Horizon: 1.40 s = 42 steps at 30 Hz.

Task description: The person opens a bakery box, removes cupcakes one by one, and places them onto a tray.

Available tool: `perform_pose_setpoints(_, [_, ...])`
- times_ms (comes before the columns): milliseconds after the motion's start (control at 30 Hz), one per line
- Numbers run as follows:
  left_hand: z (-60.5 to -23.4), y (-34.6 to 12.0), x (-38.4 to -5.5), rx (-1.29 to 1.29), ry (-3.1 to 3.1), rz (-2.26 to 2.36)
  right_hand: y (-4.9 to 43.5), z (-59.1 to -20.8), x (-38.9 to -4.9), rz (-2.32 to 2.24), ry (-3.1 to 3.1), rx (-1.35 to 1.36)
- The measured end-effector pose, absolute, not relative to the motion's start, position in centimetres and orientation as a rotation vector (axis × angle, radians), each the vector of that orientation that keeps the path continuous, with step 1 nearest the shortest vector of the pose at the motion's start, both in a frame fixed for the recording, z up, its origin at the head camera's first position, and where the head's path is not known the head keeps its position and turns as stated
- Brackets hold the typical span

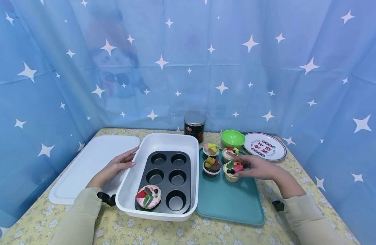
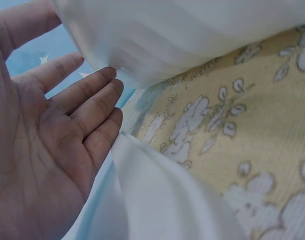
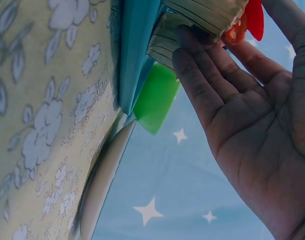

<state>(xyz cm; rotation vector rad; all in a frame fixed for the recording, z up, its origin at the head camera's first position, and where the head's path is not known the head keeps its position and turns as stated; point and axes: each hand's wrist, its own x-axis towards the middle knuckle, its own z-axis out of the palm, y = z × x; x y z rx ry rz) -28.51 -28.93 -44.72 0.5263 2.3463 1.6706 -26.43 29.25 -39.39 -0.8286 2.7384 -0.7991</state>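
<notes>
My right hand [image 1: 256,166] pinches a cupcake [image 1: 231,173] topped with strawberry and blueberries, at the front right of a group on the teal tray [image 1: 227,204]. In the right wrist view, its pale pleated wrapper [image 3: 207,12] shows beside the fingers. Three other cupcakes, including a chocolate one [image 1: 211,170], sit close by. My left hand [image 1: 118,166] rests its extended fingers against the left side of a white bin [image 1: 123,190]. Inside the bin lies a dark muffin tin [image 1: 165,194]; a pink-frosted cupcake [image 1: 148,197] sits in its front left cup.
A white lid [image 1: 83,170] lies at the left, partly behind my left arm. Along the back stand a coffee can [image 1: 194,127], a green bowl [image 1: 233,139] and a white plate [image 1: 272,146] with red lettering. A flowered cloth [image 1: 132,231] covers the table.
</notes>
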Motion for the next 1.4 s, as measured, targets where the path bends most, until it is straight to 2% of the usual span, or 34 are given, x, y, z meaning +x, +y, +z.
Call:
perform_pose_setpoints(400, [-44.7, -29.0, -28.3, 0.529, 2.34, 1.686, 29.4, -38.8, -26.2, -0.833, 2.733, -0.8])
perform_pose_setpoints(867, [-44.7, -28.9, -28.2, 0.504, 2.338, 1.686, 28.5, -37.6, -25.3, -0.855, 2.874, -1.028])
perform_pose_setpoints(1167, [-44.7, -28.8, -28.2, 0.496, 2.345, 1.685, 26.4, -36.5, -24.8, -0.792, 2.832, -1.133])
perform_pose_setpoints(1400, [-44.7, -28.8, -28.3, 0.507, 2.35, 1.676, 23.1, -35.4, -24.6, -0.74, 2.767, -1.186])
